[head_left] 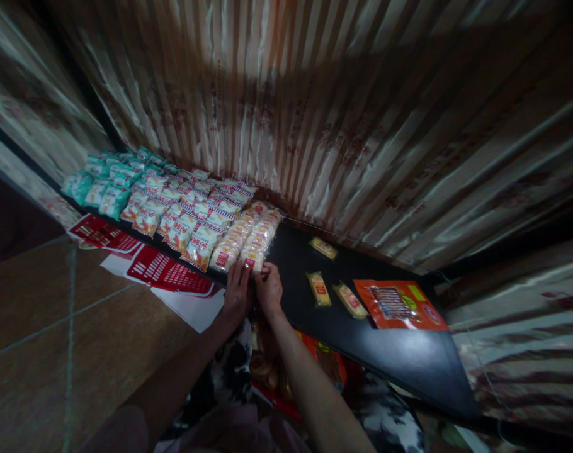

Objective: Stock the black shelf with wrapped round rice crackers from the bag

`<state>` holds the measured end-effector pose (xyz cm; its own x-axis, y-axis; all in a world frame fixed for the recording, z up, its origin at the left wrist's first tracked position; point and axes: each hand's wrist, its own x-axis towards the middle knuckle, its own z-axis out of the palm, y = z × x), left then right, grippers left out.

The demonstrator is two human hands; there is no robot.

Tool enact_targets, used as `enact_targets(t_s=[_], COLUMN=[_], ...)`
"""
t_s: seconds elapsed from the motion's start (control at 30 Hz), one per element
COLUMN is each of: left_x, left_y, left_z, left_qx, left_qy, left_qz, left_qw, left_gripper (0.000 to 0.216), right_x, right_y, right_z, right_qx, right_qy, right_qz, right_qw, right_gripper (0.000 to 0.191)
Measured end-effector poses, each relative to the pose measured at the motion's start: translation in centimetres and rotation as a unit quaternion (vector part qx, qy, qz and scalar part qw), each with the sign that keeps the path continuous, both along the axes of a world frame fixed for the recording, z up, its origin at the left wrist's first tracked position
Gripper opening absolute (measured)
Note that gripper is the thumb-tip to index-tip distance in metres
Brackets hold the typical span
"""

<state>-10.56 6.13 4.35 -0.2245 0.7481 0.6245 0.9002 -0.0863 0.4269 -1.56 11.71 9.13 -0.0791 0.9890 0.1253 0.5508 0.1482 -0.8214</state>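
Note:
My left hand (238, 290) and my right hand (269, 287) are close together at the front edge of a black shelf. Between their fingertips is the nearest clear-wrapped snack pack (252, 260), pale with a red label, lying at the front of its row. The fingers of both hands are closed against its near end, which they partly hide. A matching row of clear-wrapped snack packs (232, 242) lies directly to the left. Farther left are rows of white snack bags (179, 223) with striped edges, then teal snack bags (113, 201).
Right of my hands, three small yellow packs (319, 289) lie apart on the black shelf (385, 352), beside an orange bag (400, 304). Red printed sheets (168, 270) hang below the front edge. More packaged food sits by my lap. A pleated curtain (286, 113) stands behind.

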Motion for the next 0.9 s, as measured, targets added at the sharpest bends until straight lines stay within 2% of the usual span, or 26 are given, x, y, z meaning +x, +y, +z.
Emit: enact_targets(t_s=[0.13, 0.3, 0.6, 0.9], left_x=[-0.3, -0.8, -1.2, -1.4], left_y=[-0.1, 0.5, 1.2, 1.0], left_z=[1.1, 2.4, 2.3, 2.3], left_qx=[-0.044, -0.087, -0.124, -0.091], left_qy=[0.046, 0.075, 0.091, 0.045], left_qz=[0.039, 0.091, 0.078, 0.046], left_qw=[0.997, 0.989, 0.985, 0.994], left_gripper=[0.044, 0.046, 0.048, 0.050], right_x=[0.0, -0.2, -0.7, -0.1], right_y=[0.0, -0.1, -0.1, -1.0], right_z=[-0.4, -0.4, -0.4, -0.5], right_qx=[0.025, 0.019, 0.005, 0.025], right_qy=[-0.029, -0.044, -0.073, -0.041], right_qz=[-0.004, -0.008, -0.009, 0.009], right_qw=[0.999, 0.999, 0.997, 0.999], right_gripper=[0.021, 0.022, 0.021, 0.028])
